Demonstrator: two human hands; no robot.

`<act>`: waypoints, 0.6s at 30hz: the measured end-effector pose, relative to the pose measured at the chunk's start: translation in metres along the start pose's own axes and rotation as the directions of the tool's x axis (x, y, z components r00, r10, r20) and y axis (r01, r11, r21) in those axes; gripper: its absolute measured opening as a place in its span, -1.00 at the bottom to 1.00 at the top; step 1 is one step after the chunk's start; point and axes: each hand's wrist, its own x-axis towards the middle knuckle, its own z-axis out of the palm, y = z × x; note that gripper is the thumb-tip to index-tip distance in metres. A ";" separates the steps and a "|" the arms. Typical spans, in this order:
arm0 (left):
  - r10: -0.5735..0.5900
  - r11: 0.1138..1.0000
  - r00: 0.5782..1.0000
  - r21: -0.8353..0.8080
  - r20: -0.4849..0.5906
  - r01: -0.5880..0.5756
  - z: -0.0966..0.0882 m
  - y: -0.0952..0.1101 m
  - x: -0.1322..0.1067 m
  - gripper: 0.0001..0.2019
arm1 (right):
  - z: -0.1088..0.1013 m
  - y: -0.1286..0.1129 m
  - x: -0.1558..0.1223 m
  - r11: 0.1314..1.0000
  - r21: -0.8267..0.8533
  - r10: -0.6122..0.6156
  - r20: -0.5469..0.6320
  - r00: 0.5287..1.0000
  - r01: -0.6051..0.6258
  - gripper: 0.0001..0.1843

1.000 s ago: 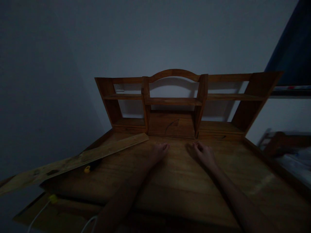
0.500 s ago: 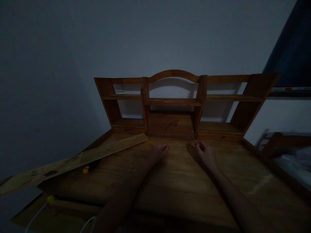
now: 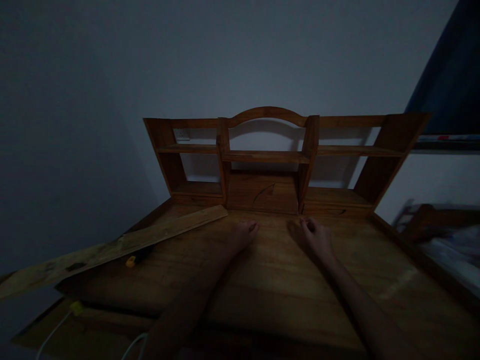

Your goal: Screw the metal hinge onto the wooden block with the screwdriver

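Both my forearms reach across a wooden desk in dim light. My left hand rests on the desktop near the middle, fingers curled together with the nails showing, and nothing is seen in it. My right hand lies a hand's width to its right, its fingers also curled in and holding nothing visible. Both hands sit just in front of the base of a wooden shelf unit with an arched top that stands at the back of the desk.
A long pale wooden plank lies slanted over the desk's left edge, with a small yellow-tipped tool under it. White cables hang at the lower left. A wall stands behind, a dark curtain at upper right, and bedding to the right.
My hands stay almost still on the desk. The right hand's fingers have curled in slightly. The view has shifted a little.
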 end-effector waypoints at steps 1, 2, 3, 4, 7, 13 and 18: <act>0.003 1.000 1.000 -0.003 -0.001 -0.003 -0.001 0.001 0.000 -0.66 | 0.000 0.000 0.000 1.000 0.001 0.002 0.000 1.000 -0.002 -0.56; 0.006 1.000 1.000 -0.006 -0.003 -0.006 -0.001 0.001 -0.001 -0.65 | 0.000 0.001 0.000 1.000 0.001 0.003 -0.001 1.000 -0.003 -0.56; 0.009 1.000 1.000 -0.008 -0.004 -0.009 -0.001 0.002 -0.001 -0.65 | 0.000 0.001 0.000 1.000 0.000 0.002 -0.002 1.000 -0.002 -0.56; 0.011 1.000 1.000 -0.010 -0.006 -0.011 -0.002 0.002 -0.001 -0.65 | 0.000 0.001 0.000 1.000 -0.004 -0.001 -0.003 1.000 0.001 -0.57; 0.014 1.000 1.000 -0.008 -0.005 -0.014 -0.001 0.001 -0.001 -0.63 | 0.000 0.002 0.000 1.000 -0.009 -0.006 -0.004 1.000 0.006 -0.58; 0.013 1.000 1.000 0.014 -0.017 -0.013 0.003 -0.003 0.000 -0.62 | 0.001 0.003 0.000 1.000 -0.025 -0.012 -0.012 1.000 0.012 -0.54; 0.027 1.000 0.999 0.010 -0.016 -0.027 0.006 -0.006 0.001 -0.62 | 0.000 0.002 -0.001 1.000 -0.021 0.001 0.003 1.000 -0.001 -0.56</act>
